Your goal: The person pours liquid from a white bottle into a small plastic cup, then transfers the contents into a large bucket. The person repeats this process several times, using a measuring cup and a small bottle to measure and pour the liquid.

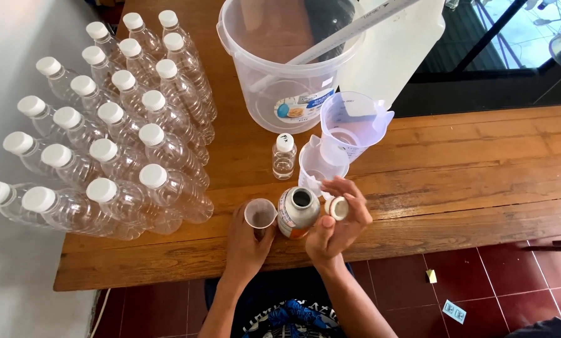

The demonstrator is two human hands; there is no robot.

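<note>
Wooden table, left hand holding small cup, right hand gripping open bottle

- Bright, even daylight is filling the scene, coming from the window area at the upper right.
- Soft shadows are falling beside the clear plastic bottles with white caps on the brown wooden counter.
- Pale glare is shining off the translucent plastic bucket.
- Wide-angle distortion is bending the counter's edges outward.
- The focus is staying fairly sharp, with slight softness at the corners.
</note>
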